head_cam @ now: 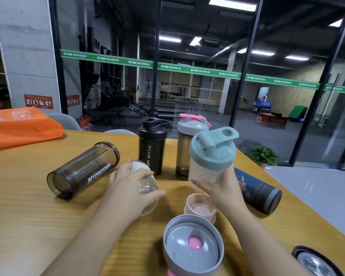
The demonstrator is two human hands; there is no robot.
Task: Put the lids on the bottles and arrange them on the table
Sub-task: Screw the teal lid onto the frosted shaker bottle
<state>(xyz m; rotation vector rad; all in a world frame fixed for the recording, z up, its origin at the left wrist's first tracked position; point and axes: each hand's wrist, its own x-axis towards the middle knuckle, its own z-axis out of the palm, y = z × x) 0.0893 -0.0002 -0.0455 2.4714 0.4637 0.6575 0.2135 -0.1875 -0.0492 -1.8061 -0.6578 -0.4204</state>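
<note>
My right hand (pixel 225 188) grips the teal-lidded shaker (pixel 212 156) by its frosted body, above the worktop (pixel 28 206) middle. My left hand (pixel 127 188) curls around the lying clear bottle (pixel 147 186); it looks light and slippery, so I would hold its middle.

We see a yellow-brown wooden table (pixel 28 196) with wavy grain lines, and at its far left corner lies an orange bag (pixel 22 126). On the table are a smoky grey bottle (pixel 82 170) with white letters, a black bottle (pixel 151 146) with white letters, and a dark blue bottle (pixel 257 190) with a pink flower picture. A frosted white bottle (pixel 207 168) above the table has a mint green lid (pixel 213 148), and near the table's front edge is a grey lid (pixel 193 244) with a pink dot.
</note>
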